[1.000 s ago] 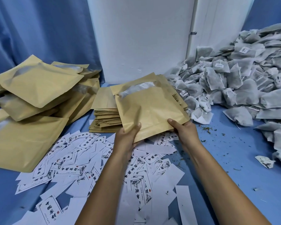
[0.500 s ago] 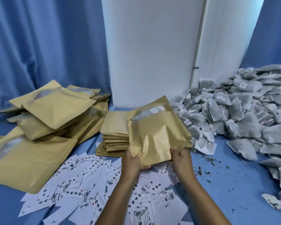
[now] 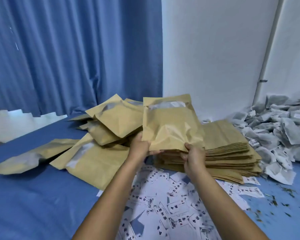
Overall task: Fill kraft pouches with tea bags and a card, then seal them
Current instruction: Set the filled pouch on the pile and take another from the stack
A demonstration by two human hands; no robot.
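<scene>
Now we hold the filled kraft pouch (image 3: 171, 125) upright above the flat pouch stack (image 3: 229, 149), left hand (image 3: 139, 148) and right hand (image 3: 192, 156) each pinching a bottom corner. It seems light and crinkly, so the grip belongs on the edges.

Held pouch (image 3: 171, 125) now leftward, toward filled pile (image 3: 111, 122).

Tan kraft pouch (image 3: 171, 125), blue curtain (image 3: 73, 54), black-printed white cards (image 3: 171, 210)
</scene>
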